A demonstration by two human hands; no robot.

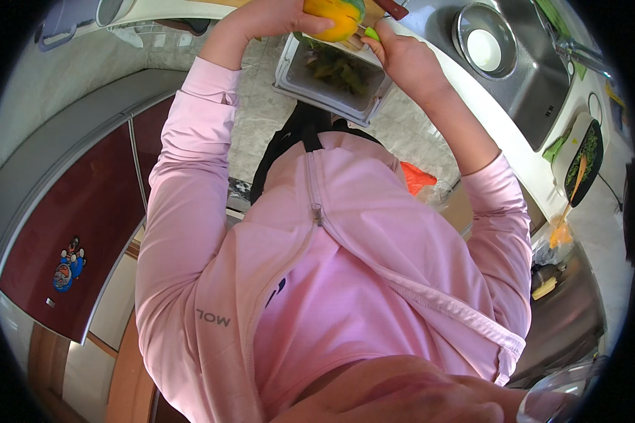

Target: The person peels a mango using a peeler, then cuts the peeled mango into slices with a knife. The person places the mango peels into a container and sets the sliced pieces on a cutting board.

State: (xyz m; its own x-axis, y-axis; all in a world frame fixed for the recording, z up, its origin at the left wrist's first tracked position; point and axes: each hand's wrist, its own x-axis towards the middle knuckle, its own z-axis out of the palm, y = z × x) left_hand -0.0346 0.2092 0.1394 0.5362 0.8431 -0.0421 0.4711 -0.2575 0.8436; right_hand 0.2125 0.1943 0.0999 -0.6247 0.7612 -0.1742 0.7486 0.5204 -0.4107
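Note:
My left hand grips a yellow papaya-like fruit with a green end, at the top edge of the view. Close to its right side, my right hand holds a small tool with a bright green handle. Its working end is mostly hidden against the fruit, so I cannot tell whether it is a peeler or a knife. Part of a wooden cutting board shows beneath. A dark red handle juts out just above my right hand.
Below my hands stands a grey bin with leafy scraps. Right of it, a steel sink holds a metal bowl with a white bowl inside. Chopped greens lie in a dark pan farther right. A dark red refrigerator door is at left.

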